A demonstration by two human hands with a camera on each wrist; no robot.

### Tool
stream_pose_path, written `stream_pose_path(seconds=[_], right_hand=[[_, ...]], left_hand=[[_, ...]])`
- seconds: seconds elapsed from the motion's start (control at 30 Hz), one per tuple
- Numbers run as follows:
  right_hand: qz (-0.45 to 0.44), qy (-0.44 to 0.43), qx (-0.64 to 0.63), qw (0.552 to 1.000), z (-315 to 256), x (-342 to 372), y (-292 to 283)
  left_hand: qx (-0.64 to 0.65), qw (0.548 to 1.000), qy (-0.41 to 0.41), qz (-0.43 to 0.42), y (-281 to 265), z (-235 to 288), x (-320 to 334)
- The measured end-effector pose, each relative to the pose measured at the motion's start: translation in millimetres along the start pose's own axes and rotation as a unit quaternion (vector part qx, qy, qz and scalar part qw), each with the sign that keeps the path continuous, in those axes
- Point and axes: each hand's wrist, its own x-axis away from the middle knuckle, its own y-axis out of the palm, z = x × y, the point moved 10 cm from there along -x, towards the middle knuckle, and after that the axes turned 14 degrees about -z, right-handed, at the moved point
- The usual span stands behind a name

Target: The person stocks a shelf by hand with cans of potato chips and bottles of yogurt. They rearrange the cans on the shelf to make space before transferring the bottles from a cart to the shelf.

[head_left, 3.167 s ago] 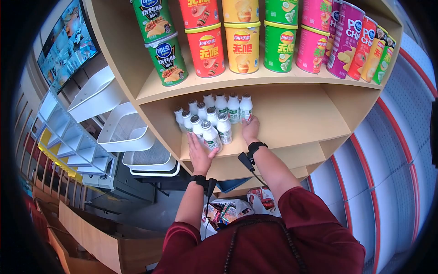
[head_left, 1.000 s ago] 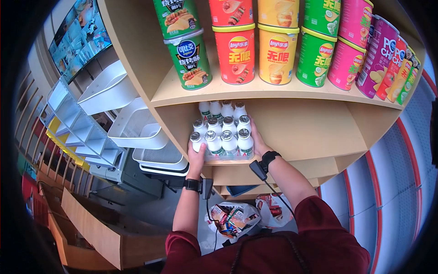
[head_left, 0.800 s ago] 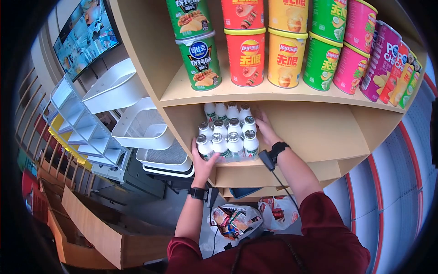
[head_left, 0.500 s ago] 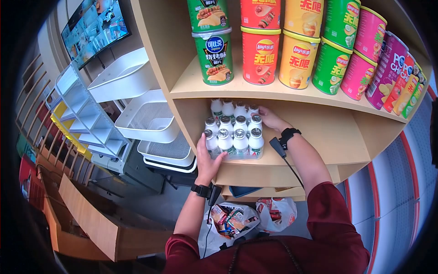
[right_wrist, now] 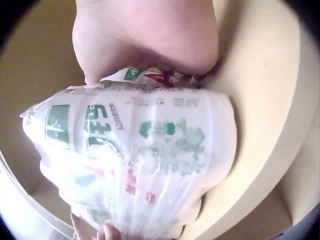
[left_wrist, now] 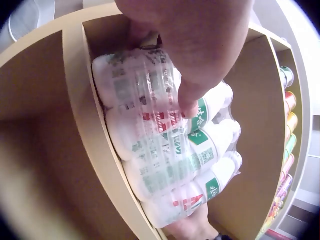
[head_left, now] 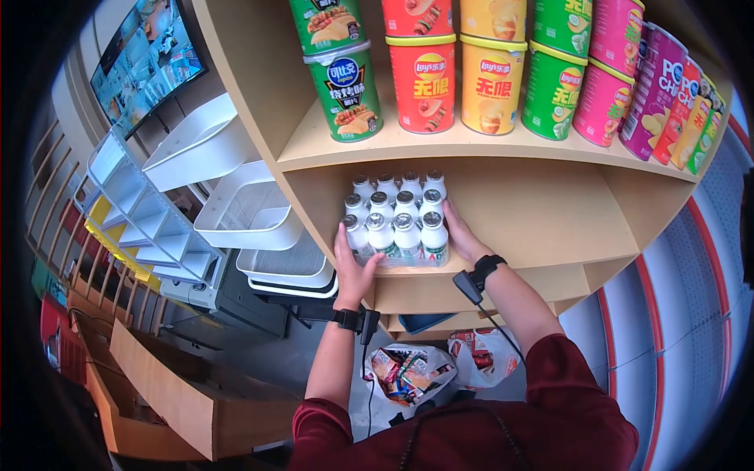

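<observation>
A pack of small white drink bottles (head_left: 405, 235) with silver caps, wrapped in clear film, stands upright at the left of the middle shelf, close to its front edge. My left hand (head_left: 351, 263) lies along the pack's left side, fingers extended. Its thumb (left_wrist: 188, 102) presses the film on the front face in the left wrist view. On the opposite side, my right hand (head_left: 465, 237) rests against the bottles with its fingers pointing back. The right wrist view shows the wrapped side (right_wrist: 145, 130) close up beneath the right hand; its fingertips are hidden there.
Above, stacked chip canisters (head_left: 424, 86) line the upper shelf (head_left: 487, 151). White mesh baskets (head_left: 247, 208) stand left of the shelving unit. Below are a bag of snacks (head_left: 408, 373) and a second bag (head_left: 483, 357). White racks with red edges (head_left: 640, 314) stand to the right.
The loosely grouped bottles now stand in tight, even rows. My right hand has come from the back right corner to the pack's right side. The left hand stays at the left front corner.
</observation>
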Motion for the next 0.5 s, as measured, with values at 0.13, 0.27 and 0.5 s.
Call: stream_pose_path(seconds=[0.13, 0.27, 0.5], right_hand=[[-0.004, -0.004, -0.031, 1.000, 35, -20, -20], [-0.042, -0.010, -0.093, 0.995, 11, -15, 5], [0.197, -0.014, 0.234, 0.952, -12, 40, -26]], left_hand=[[-0.023, 1.000, 0.009, 0.014, 1, 5, -1], [-0.031, 0.999, 0.001, 0.008, 5, 5, -4], [-0.021, 1.000, 0.000, -0.007, 7, 2, -8]])
